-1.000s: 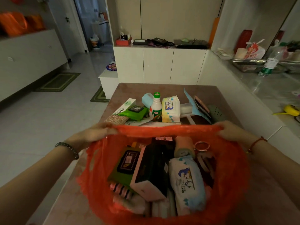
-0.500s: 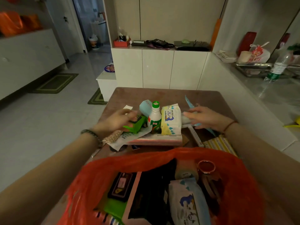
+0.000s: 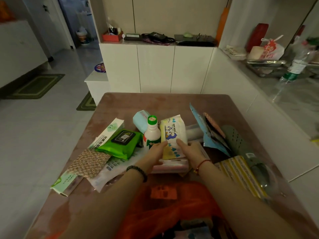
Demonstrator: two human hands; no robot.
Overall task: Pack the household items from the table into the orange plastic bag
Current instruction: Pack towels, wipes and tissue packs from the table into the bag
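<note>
Two grips bracket the baby-wipes pack [image 3: 173, 133] on the desk [image 3: 155, 104]: left grip [image 3: 154, 155], beside the white bottle [image 3: 151, 135], and right grip [image 3: 190, 151] lay straight fingers against its sides, clasping nothing yet, apparently to lift it. The orange plastic bag [image 3: 172, 214] waits at the near edge, under the forearms, for loading

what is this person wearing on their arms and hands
Both forearms are bare, no sleeves in view. No gloves on the left hand or right hand. The left wrist wears a dark beaded bracelet; the right wrist wears a thin red cord bracelet with a small gold charm.
</note>
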